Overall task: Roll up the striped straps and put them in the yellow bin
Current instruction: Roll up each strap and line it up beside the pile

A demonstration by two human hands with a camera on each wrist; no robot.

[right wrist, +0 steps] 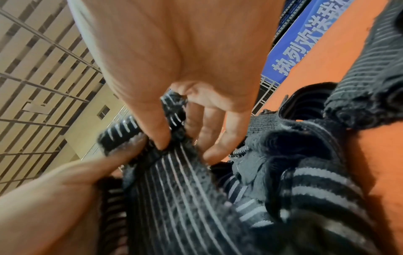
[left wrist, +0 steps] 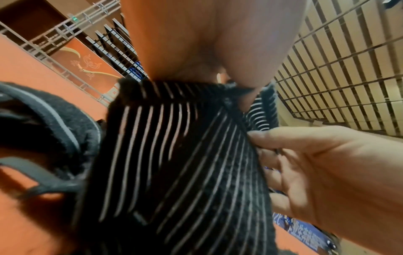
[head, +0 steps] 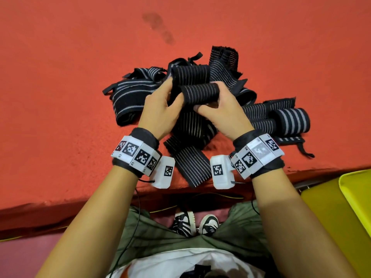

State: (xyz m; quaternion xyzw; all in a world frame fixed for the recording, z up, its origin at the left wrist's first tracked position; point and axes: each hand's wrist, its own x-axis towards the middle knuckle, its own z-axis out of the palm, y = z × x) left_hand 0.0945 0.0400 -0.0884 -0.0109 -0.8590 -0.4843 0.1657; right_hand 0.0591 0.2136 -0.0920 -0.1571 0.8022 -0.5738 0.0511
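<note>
Both hands hold one black strap with thin pale stripes (head: 200, 93) above a pile of straps on the red surface. Its upper end is partly rolled into a tube between the hands. My left hand (head: 160, 105) grips the roll's left end, and my right hand (head: 218, 109) pinches its right end with thumb and fingers. The strap's loose tail (head: 190, 157) hangs down toward the table's near edge. In the left wrist view the strap (left wrist: 185, 155) fills the middle, with the right hand (left wrist: 327, 163) at its edge. The right wrist view shows my fingers (right wrist: 209, 131) curled onto the strap (right wrist: 179, 189). The yellow bin (head: 353, 197) stands at the lower right.
Several loose striped straps (head: 130, 93) lie heaped on the red table (head: 70, 67). Rolled straps with broad stripes (head: 291, 121) lie to the right of my hands. The table's near edge runs just below my wrists; my legs and shoes show under it.
</note>
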